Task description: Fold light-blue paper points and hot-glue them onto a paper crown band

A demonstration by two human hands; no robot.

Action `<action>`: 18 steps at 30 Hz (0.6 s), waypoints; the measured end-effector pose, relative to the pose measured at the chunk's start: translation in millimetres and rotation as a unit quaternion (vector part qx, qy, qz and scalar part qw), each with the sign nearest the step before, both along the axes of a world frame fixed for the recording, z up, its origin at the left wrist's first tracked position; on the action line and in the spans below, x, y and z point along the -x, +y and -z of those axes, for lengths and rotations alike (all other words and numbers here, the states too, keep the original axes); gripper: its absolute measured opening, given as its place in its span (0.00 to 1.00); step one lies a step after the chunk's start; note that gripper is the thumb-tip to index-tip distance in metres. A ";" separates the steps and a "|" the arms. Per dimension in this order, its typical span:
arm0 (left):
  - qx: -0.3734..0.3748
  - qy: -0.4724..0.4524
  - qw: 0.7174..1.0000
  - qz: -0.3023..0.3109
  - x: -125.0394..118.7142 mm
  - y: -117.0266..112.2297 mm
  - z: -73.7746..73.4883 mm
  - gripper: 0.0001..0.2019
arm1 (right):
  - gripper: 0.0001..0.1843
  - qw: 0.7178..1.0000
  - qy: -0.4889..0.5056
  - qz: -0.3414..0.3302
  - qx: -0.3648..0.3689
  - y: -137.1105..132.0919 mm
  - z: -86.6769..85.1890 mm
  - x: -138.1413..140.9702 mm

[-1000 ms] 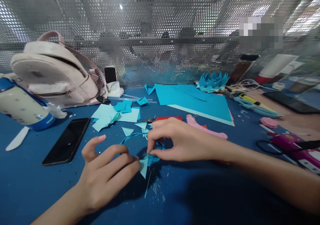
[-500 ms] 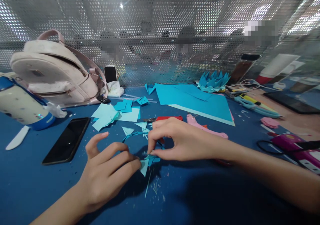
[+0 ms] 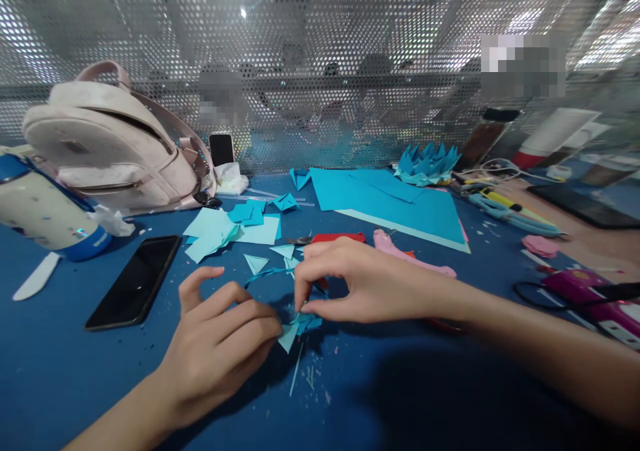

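Note:
Between my hands is a piece of folded blue paper (image 3: 309,323) joined to a thin blue loop (image 3: 270,274) that arches up behind it. My right hand (image 3: 340,281) pinches the folded paper from above, thumb and forefinger together. From the left, my left hand (image 3: 225,344) closes on a light-blue paper triangle (image 3: 287,338) at the same spot, its forefinger raised and curled; its thumb is hidden. Just behind lie loose light-blue triangles (image 3: 257,263). A red-handled tool (image 3: 337,237) and a pink glue gun (image 3: 413,256) lie behind my right hand.
Paper squares (image 3: 213,231) and large blue sheets (image 3: 385,197) lie farther back, beside a spiky paper flower (image 3: 427,163). At left are a phone (image 3: 134,283), a bottle (image 3: 50,204) and a backpack (image 3: 125,151). A magenta power strip (image 3: 590,297) is at right. Perforated metal (image 3: 310,31) stands behind.
My left hand has shifted very slightly down, and the loop has dipped a little. My right hand keeps its pinch almost unmoved.

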State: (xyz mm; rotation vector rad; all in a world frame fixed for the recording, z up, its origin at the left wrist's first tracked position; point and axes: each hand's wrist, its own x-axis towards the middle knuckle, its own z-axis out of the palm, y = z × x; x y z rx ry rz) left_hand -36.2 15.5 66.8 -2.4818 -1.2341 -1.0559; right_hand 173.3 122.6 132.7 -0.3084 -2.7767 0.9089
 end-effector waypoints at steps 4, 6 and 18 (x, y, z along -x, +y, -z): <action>0.041 -0.022 0.999 0.010 -0.3 -1.5 -0.1 0.11 | 0.05 1.000 0.000 0.007 -0.001 -0.8 0.2 -0.7; 0.063 -0.029 0.998 0.011 -0.8 -1.6 -0.7 0.11 | 0.06 1.000 0.002 0.011 -0.001 -1.1 0.7 -1.0; 0.226 -0.059 0.972 0.024 2.4 6.4 -8.5 0.08 | 0.07 0.998 0.004 0.047 0.049 -0.9 10.3 3.2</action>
